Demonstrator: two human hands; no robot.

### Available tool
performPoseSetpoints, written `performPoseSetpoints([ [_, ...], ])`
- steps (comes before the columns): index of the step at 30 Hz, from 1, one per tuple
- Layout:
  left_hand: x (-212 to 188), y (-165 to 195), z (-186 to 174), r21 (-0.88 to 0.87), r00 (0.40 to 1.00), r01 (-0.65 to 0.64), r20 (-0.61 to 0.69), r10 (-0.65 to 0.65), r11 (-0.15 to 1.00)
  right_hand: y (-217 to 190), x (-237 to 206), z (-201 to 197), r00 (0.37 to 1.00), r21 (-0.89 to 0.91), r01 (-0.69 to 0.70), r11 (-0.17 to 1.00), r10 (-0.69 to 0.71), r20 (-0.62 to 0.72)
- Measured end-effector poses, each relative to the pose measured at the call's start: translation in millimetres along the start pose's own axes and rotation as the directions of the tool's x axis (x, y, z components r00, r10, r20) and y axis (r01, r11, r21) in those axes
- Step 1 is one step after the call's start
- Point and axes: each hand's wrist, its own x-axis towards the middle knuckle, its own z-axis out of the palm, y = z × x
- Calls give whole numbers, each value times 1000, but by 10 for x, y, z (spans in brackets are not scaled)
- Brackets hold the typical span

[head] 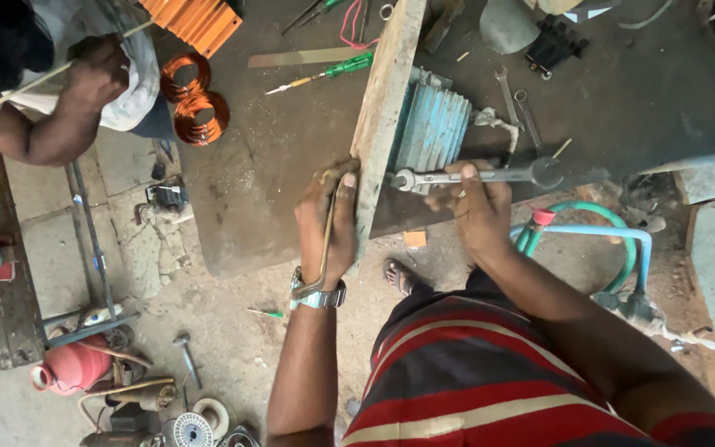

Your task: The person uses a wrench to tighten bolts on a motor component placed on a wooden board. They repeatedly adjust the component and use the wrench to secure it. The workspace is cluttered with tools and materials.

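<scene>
The left hand (328, 219) presses a bent metal rod (327, 240) against the near end of a wooden plank (382, 108) lying on the dark workbench (283, 165), fingers closed round both. The right hand (473, 207) grips a spanner (473, 176) just right of the plank, beside a blue finned motor casing (432, 128). Far left, another person's hand (93, 74) holds a thin stick near copper wire coils (196, 103).

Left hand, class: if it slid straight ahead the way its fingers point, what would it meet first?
Probably the wooden plank that the left hand already grips, running up the dark workbench; next, perhaps, the green-handled screwdriver, though depth is unclear.
</scene>
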Motion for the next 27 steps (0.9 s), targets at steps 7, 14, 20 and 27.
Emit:
performPoseSetpoints([
  [7,-7,17,13,-12,1000,19,-24,-19,1000,-172,-37,198,999,-183,26,983,-33,-38],
  [14,-6,89,9,45,998,55,34,-56,997,-373,139,202,995,-159,72,985,-61,73],
  [20,7,-32,-63,-12,990,120,75,-118,993,-451,197,235,996,-113,86,990,-82,39],
  [27,8,-224,-59,-22,999,-2,35,3,1000,-441,246,218,999,-22,22,1000,-22,34],
])
